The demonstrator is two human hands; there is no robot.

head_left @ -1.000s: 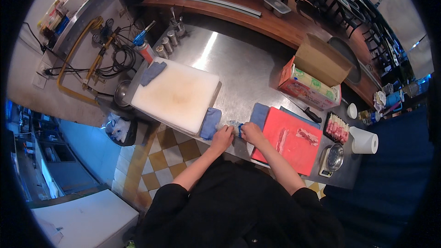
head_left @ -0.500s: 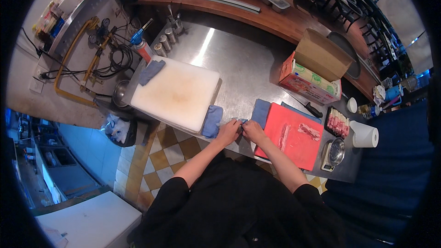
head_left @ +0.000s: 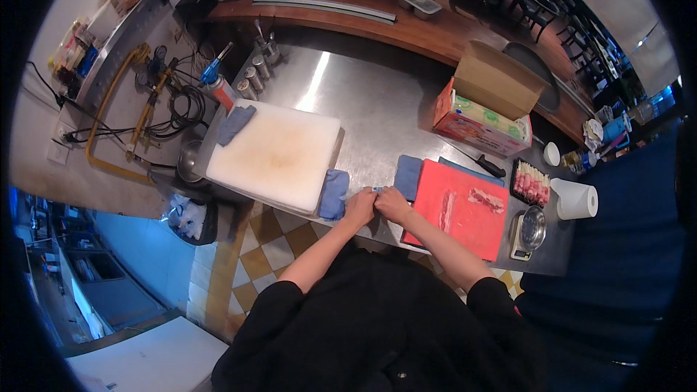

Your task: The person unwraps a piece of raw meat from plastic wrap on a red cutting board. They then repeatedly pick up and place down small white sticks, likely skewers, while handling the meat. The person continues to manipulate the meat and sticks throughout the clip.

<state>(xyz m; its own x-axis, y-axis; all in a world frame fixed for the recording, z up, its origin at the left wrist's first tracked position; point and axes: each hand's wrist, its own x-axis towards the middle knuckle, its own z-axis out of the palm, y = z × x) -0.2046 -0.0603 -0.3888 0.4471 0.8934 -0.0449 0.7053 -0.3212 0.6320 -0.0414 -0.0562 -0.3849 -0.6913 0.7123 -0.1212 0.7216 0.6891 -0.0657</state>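
My left hand (head_left: 359, 207) and my right hand (head_left: 393, 205) meet over the steel table's front edge, fingers closed. A small bluish bit (head_left: 377, 189) shows between them, too little to name. Left of them lies a folded blue cloth (head_left: 335, 194) against the white cutting board (head_left: 279, 152). On the right, another blue cloth (head_left: 409, 177) touches the red cutting board (head_left: 465, 236). Two pieces of marbled meat, a long strip (head_left: 446, 210) and a wider slice (head_left: 486, 201), rest on the red board.
A black-handled knife (head_left: 491, 166) lies behind the red board. To its right are a tray of meat skewers (head_left: 531, 183), a paper roll (head_left: 573, 199) and a scale (head_left: 520, 238) with a metal bowl (head_left: 534, 226). An open carton (head_left: 483, 127) stands behind. A blowtorch (head_left: 218, 87) stands back left.
My hands have drawn closer together, and less of the small bluish thing shows between them. The whole view has shifted slightly; the things on the table stay in place.
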